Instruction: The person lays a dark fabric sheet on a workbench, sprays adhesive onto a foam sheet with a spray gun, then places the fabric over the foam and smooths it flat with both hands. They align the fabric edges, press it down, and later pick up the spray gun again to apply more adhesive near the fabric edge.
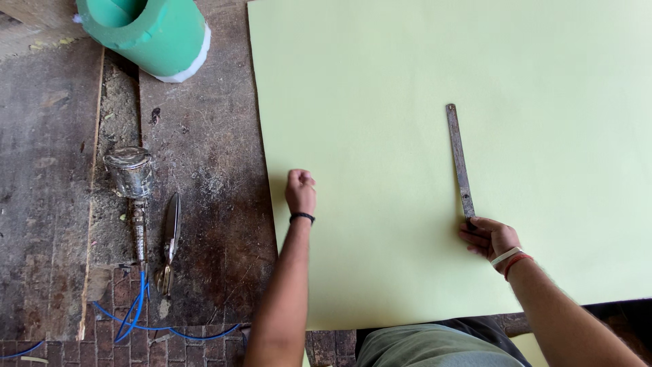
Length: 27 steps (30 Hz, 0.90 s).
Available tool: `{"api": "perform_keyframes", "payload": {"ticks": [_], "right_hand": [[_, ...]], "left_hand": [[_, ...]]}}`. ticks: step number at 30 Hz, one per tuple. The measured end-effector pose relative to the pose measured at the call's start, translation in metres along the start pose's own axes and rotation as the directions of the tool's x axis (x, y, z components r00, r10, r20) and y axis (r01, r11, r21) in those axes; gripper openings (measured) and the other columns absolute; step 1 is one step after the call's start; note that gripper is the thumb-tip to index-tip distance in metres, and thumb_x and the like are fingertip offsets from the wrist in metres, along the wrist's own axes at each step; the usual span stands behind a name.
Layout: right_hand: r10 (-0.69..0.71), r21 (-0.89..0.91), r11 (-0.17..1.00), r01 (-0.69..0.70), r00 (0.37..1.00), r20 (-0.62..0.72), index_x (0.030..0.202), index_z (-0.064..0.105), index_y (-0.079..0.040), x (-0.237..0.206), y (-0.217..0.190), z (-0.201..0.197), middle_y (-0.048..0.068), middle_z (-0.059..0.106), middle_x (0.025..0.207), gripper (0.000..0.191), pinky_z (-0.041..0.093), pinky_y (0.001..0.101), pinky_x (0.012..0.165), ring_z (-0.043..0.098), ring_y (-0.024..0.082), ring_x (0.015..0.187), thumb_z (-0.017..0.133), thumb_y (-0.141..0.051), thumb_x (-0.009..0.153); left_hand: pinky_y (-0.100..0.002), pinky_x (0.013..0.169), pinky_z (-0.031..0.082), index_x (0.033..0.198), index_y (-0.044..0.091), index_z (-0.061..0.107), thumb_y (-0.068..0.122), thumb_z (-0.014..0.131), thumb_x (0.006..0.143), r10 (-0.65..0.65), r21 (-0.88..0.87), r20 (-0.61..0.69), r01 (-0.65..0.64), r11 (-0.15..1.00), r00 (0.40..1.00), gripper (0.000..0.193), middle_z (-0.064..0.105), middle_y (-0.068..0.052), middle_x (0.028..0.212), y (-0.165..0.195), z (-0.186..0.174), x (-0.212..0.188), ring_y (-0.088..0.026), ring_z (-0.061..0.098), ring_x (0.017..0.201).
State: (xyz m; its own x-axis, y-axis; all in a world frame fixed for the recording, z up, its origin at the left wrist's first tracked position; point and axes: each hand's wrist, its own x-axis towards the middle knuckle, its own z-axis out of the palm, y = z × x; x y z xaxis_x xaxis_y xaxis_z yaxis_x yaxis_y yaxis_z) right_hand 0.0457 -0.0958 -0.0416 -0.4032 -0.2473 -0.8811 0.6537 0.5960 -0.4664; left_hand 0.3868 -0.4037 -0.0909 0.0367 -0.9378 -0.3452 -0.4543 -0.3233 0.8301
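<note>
left hand [300, 192] fisted on sheet [380, 102] | right hand [489, 236] pinching ruler [460, 160], seemingly

The pale green sheet [421, 88] runs out of frame above and to the right of the right hand [490, 238]; its full extent cannot be told. The right hand covers the near end of the metal ruler [460, 160]. Far up-left of the left hand [300, 191], the green foam roll [153, 30] is cut off at the top edge. Ruler markings are too small to tell.
</note>
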Motion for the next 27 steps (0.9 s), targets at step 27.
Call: {"api": "perform_keyframes", "payload": {"ticks": [27], "right_hand": [[-0.298,0.124,0.954,0.271,0.886,0.354,0.111,0.065,-0.008,0.044,-0.038,-0.126,0.007,0.075,0.104,0.012,0.056,0.0311,0.071,0.071,0.016,0.084,0.067,-0.015,0.101]], "left_hand": [[-0.032,0.045,0.047,0.074,0.006,0.052,0.043,0.045,0.108,-0.192,-0.054,0.174,0.204,0.978,0.966,0.050,0.057,-0.005,0.056,0.012,0.092,-0.361,-0.013,0.054,0.045]]}}
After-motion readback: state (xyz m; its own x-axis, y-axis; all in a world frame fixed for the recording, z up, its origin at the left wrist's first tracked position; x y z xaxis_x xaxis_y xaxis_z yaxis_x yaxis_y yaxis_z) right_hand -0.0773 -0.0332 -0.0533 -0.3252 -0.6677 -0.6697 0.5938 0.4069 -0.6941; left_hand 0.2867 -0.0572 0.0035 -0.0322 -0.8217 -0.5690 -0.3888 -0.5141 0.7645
